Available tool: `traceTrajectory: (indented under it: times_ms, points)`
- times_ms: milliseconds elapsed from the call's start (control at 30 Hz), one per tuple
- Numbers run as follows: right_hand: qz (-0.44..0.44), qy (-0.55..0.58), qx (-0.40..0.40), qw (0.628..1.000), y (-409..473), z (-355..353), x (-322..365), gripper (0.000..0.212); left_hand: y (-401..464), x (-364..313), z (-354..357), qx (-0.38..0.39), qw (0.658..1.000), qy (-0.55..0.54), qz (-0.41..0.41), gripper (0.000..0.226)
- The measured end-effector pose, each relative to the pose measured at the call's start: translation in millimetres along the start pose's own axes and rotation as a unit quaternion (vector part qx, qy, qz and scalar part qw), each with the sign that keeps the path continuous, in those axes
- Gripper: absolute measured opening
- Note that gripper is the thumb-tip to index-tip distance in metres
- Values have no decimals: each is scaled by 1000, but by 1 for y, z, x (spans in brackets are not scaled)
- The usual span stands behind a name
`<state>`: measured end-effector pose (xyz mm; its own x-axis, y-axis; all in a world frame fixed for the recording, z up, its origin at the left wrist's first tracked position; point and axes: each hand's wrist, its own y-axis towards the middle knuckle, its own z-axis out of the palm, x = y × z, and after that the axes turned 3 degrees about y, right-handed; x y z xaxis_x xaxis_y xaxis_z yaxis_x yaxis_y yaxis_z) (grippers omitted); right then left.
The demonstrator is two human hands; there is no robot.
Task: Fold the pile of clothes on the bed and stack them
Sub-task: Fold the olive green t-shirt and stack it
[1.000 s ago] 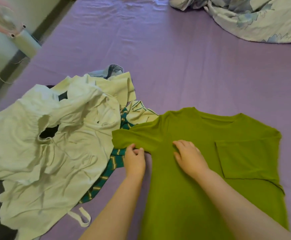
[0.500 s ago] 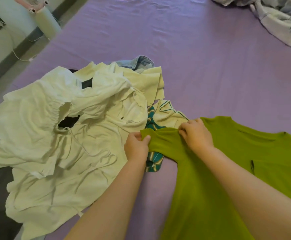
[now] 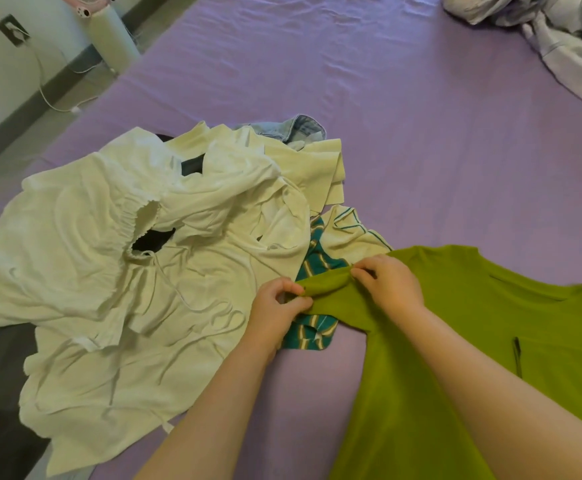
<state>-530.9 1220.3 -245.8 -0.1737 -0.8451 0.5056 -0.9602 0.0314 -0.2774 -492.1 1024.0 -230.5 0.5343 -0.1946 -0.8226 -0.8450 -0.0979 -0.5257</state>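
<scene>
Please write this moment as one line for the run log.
step: folding green cotton t-shirt | left hand: pinches sleeve edge | right hand: pinches sleeve | pile of unfolded cream clothes: untouched | purple bed sheet

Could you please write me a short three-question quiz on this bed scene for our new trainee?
1. True or false: both hands pinch the sleeve of the green T-shirt.
2. Which garment lies directly under that sleeve? A) teal striped shirt B) denim piece C) crumpled duvet
3. Fill in: the left hand grips the sleeve's ___, while the right hand holds it nearer the shoulder.

Key: 1 true; 2 A; 3 end.
</scene>
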Motion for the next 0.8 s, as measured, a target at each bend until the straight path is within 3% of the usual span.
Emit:
traceTrajectory:
  times_ms: [67, 133, 233, 333, 467, 567, 667, 800]
  points:
    - [13, -3, 5, 1000, -3, 5, 1, 25, 1, -1, 0, 35, 999, 0, -12, 11]
    - [32, -7, -1, 999, -5, 10, 2, 26, 2, -2, 2, 40, 999, -5, -17, 22]
    - [57, -14, -28, 998, -5, 14, 5, 26, 10, 1, 9, -33, 997, 69, -10, 38]
    - [45, -6, -49, 998, -4, 16, 8, 23, 11, 3, 14, -44, 995, 84, -18, 18]
    - [-6, -3, 29, 1000, -6, 23, 9, 27, 13, 11, 14, -23, 970, 240, 31, 40]
    - [-4, -23, 22, 999, -7, 27, 11, 16, 14, 11, 14, -41, 951, 301, 49, 19]
    - [2, -12, 12, 1000, -4, 20, 12, 14, 12, 4, 9, -29, 964, 259, 54, 6]
    - [-9, 80, 5, 997, 2, 1, 20, 7, 16, -15, -2, -38, 999, 22, 11, 8]
